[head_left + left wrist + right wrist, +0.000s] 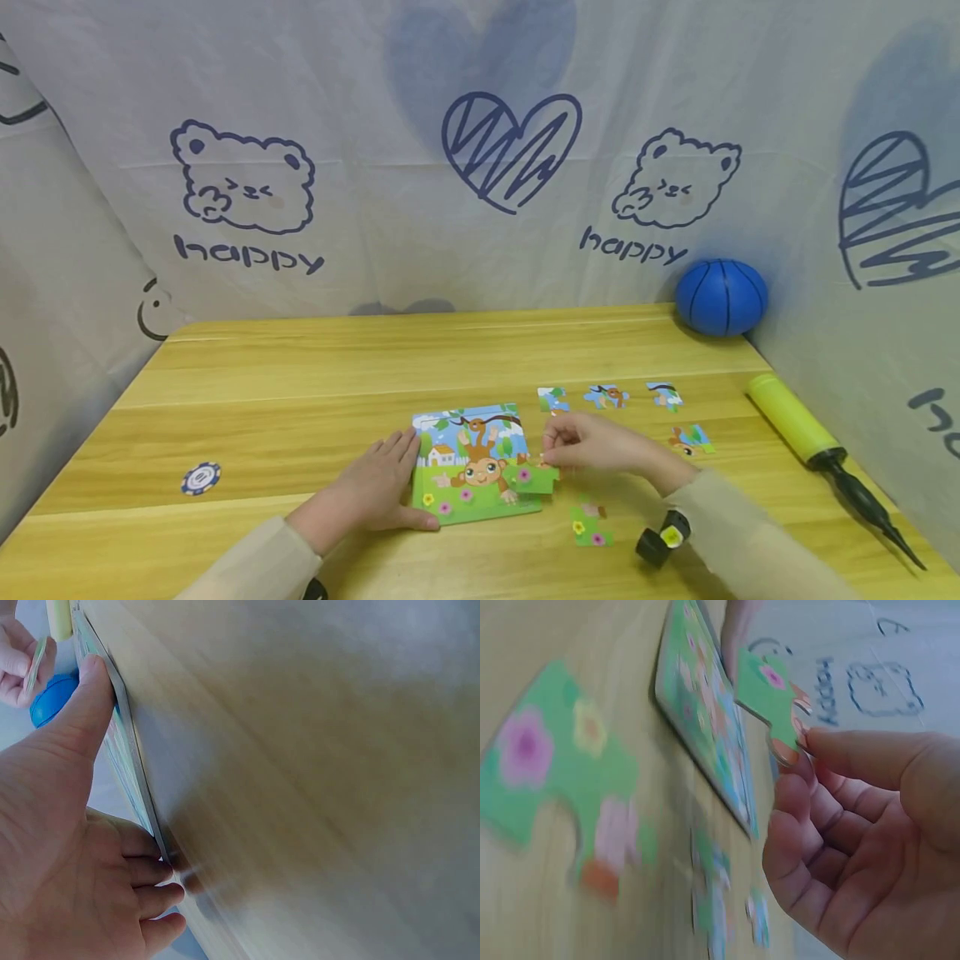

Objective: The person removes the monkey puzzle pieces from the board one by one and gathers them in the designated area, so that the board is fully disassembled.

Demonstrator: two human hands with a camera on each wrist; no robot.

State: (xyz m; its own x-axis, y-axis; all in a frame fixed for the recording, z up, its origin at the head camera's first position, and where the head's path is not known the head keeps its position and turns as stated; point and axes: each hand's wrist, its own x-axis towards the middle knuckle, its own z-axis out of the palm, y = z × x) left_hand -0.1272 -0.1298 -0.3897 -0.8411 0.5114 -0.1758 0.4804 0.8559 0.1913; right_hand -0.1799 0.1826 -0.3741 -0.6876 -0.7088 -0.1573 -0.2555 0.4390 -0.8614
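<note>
A jigsaw puzzle board (491, 513) with a picture of a monkey, a small house and flowers lies flat on the table. My left hand (371, 490) rests along the board's left side, thumb at the near corner and fingers at the left edge. Between thumb and fingertips, my right hand (596, 446) pinches a green puzzle piece (761, 682) with a pink flower, raised and tilted over the board's right edge. A flowered puzzle piece (592, 523) lies right of the board. Beyond the right hand are several more pieces, among them a monkey-face piece (692, 440).
A blue-and-white poker chip (201, 478) lies at the left of the wooden table (285, 358). At the back right corner sits a blue ball (722, 297). Along the right edge lies a yellow-green hand pump (798, 421). Printed cloth (375, 208) hangs behind the table.
</note>
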